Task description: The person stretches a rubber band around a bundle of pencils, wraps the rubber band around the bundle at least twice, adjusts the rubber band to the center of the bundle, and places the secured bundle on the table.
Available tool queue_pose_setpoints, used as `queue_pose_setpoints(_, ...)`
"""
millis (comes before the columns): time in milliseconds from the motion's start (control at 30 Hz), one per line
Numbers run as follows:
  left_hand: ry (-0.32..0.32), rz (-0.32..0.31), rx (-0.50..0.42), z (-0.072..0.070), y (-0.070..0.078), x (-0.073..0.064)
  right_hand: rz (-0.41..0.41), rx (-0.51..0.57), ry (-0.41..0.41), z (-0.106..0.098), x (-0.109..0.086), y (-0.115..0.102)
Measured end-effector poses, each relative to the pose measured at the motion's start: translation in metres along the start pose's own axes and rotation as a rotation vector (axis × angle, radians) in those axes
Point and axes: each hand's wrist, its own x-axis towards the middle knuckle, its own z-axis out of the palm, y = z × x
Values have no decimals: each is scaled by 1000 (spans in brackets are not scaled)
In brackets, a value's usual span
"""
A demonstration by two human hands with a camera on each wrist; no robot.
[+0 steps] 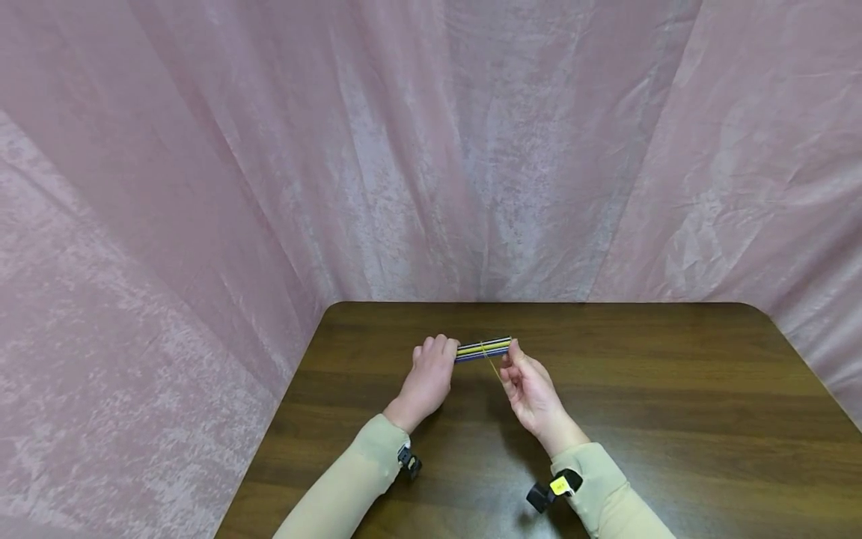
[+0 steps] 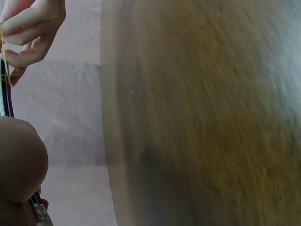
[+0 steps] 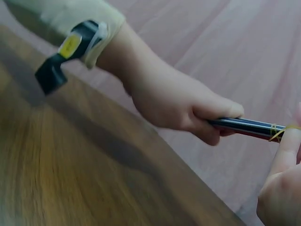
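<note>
My left hand grips a bundle of pencils above the table, fingers wrapped round it. The pencils look dark with yellow and white stripes; metal-banded ends stick out below that hand in the left wrist view. A thin yellow rubber band goes round the bundle, and one loop is stretched away from it. With its fingers, my right hand pinches this loop, while its thumb is at the pencils' right end. In the right wrist view, the right hand partly hides that end.
Both hands are over a brown wooden table with rounded far corners. Pink curtains hang behind it and along the left side. Each wrist carries a small black camera over a light sleeve.
</note>
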Motion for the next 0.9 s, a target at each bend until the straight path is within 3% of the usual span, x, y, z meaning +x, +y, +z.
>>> queue_pose_setpoints(233, 9, 119, 154, 1, -8, -4, -71, -243, 39, -5, 2, 4)
queue_pose_setpoints(400, 12, 161, 235, -2, -11, -5, -93, -383, 79, -8, 5, 6)
queue_pose_setpoints(667, 2, 164, 222, -1, -14, -10, -106, -358, 90, -7, 4, 9)
queue_pose_setpoints(900, 12, 202, 236, -1, -16, -10, -141, -533, 62, -6, 1, 11)
